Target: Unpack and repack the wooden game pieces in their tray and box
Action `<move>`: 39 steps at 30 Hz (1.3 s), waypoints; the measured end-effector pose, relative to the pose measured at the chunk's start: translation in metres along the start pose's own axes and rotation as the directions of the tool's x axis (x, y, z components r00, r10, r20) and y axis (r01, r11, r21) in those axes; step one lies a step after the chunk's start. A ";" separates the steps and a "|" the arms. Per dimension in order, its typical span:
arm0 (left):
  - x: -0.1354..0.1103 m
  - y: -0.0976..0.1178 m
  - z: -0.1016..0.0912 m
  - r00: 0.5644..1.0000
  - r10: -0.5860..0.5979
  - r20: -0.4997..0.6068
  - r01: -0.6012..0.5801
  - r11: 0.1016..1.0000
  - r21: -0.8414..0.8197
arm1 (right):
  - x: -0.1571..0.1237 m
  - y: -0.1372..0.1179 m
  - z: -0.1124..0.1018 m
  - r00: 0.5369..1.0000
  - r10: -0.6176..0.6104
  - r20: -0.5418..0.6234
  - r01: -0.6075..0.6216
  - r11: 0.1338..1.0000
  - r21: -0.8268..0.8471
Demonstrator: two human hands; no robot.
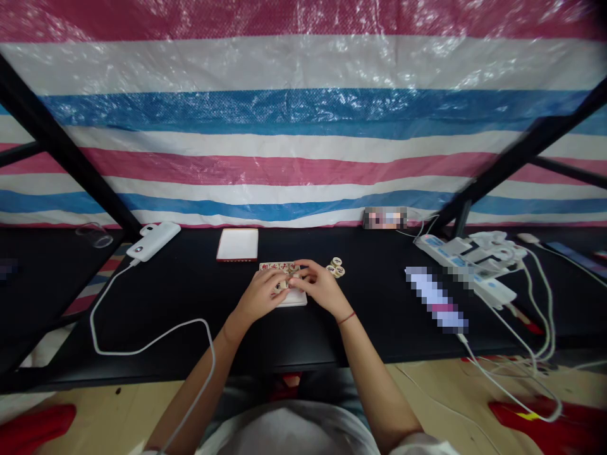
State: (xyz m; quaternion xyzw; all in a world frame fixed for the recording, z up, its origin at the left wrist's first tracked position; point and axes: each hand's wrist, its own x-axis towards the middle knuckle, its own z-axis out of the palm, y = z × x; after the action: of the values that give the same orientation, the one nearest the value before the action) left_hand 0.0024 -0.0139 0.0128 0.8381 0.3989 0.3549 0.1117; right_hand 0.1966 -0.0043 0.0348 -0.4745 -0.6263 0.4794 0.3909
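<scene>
A white box (294, 299) lies on the black table in front of me, with a row of round xiangqi pieces (274, 266) marked in red along its far side. Over the box, my left hand (260, 295) curls its fingers and thumb around a pale xiangqi piece (281, 286). My right hand (322, 289) meets it from the other side, its thumb and fingertips pinched at the same piece. Just beyond the right hand sit a few loose xiangqi pieces (336, 268), close together. Fingers hide part of the box's contents.
A white box lid (238, 244) with a red edge lies back left. Left of it is a white power bank (154, 241) with a cable looping over my left forearm. At right are a phone (436, 300), a power strip (488, 287) and cables; another device (385, 218) leans at the back.
</scene>
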 end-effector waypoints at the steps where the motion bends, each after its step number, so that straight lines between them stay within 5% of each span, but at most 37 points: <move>1: 0.001 0.000 0.001 1.000 0.003 0.015 -0.003 1.000 -0.002 | -0.001 0.001 -0.003 0.999 0.016 -0.031 -0.015 1.000 0.016; 13: 0.018 -0.004 0.006 0.963 0.041 0.265 -0.077 0.989 0.125 | -0.017 0.017 -0.009 0.993 0.031 -0.115 -0.036 0.999 -0.041; 22: 0.010 -0.014 0.000 0.988 -0.033 0.148 0.009 0.987 0.161 | -0.022 0.004 0.010 0.968 -0.249 0.019 0.232 0.867 -0.440; 31: 0.001 -0.024 -0.013 0.985 -0.169 0.025 0.168 0.985 0.045 | -0.012 0.009 0.027 0.939 -0.335 0.076 0.290 0.654 -0.699; 35: 0.000 -0.027 -0.011 0.985 -0.172 0.018 0.172 0.985 0.000 | -0.012 0.010 0.015 0.929 -0.370 0.012 0.297 0.726 -0.620; 39: -0.002 -0.029 -0.010 0.986 -0.166 0.015 0.166 0.986 -0.033 | -0.010 0.020 -0.024 0.925 -0.293 -0.242 0.096 0.796 -0.597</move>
State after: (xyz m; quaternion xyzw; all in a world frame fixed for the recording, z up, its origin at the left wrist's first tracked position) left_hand -0.0223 0.0027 0.0056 0.8021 0.4604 0.3462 0.1575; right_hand 0.2263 -0.0063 0.0211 -0.5738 -0.7149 0.1404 0.3742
